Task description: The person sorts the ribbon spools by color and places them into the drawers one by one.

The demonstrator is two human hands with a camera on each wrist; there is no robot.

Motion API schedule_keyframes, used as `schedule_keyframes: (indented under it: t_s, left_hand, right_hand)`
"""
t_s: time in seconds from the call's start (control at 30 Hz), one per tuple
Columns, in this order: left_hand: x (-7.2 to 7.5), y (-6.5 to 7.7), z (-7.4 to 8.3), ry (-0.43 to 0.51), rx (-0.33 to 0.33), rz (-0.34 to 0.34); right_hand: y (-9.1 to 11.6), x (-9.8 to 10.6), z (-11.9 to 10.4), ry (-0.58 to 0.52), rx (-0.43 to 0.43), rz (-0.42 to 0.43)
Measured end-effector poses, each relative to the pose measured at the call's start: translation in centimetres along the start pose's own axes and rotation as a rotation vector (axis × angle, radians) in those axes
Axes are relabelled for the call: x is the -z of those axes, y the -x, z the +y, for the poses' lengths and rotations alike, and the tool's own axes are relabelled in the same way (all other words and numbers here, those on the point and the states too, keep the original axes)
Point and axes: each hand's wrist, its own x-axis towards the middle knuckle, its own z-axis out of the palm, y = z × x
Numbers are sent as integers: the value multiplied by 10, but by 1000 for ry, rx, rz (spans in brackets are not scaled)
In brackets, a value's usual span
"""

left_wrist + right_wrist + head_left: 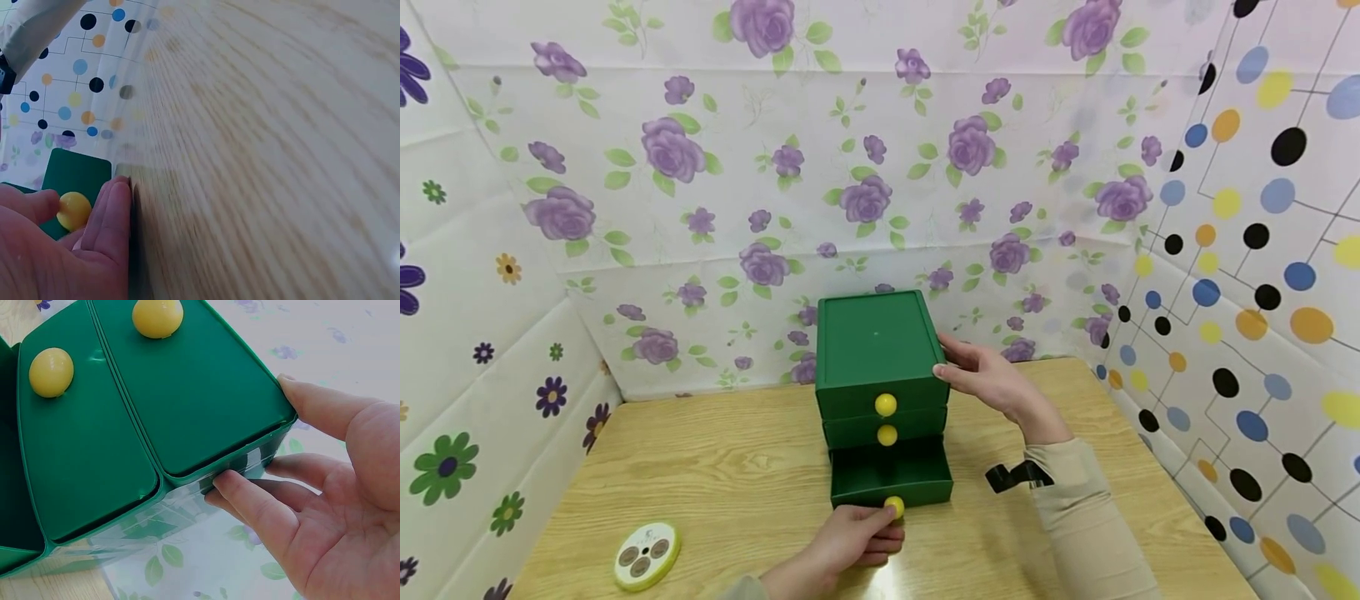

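Observation:
A green drawer cabinet [880, 342] with three drawers and yellow knobs stands on the table. Its bottom drawer [891, 475] is pulled out and looks bare inside; the upper two are closed. My left hand [853, 537] pinches the bottom drawer's yellow knob [74, 211] between thumb and fingers, low over the tabletop. On the cabinet's right side, my right hand [985, 379] rests with fairly straight fingers. In the right wrist view, its thumb touches the upper edge of the top drawer front [212, 381] and its fingertips lie against the side wall.
A round white disc with a yellow-green rim [646, 557] lies on the wooden table [737, 467] at the front left. A black strap piece [1018, 477] sticks out from the right sleeve. Patterned cloth walls [865, 200] enclose the back and both sides.

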Motion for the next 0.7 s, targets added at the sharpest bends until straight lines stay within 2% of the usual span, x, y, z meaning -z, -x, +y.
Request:
schedule_keyframes:
  t_s: [0.17, 0.47, 0.7]
  left_hand:
    - [-5, -2, -1, 40, -2, 13]
    - [-5, -3, -2, 27, 5, 18]
    - [-7, 0, -6, 5, 57, -6]
  right_hand:
    - [1, 0, 0, 10, -10, 6]
    - [0, 1, 1, 15, -6, 7]
    - [0, 1, 0, 18, 9, 6]
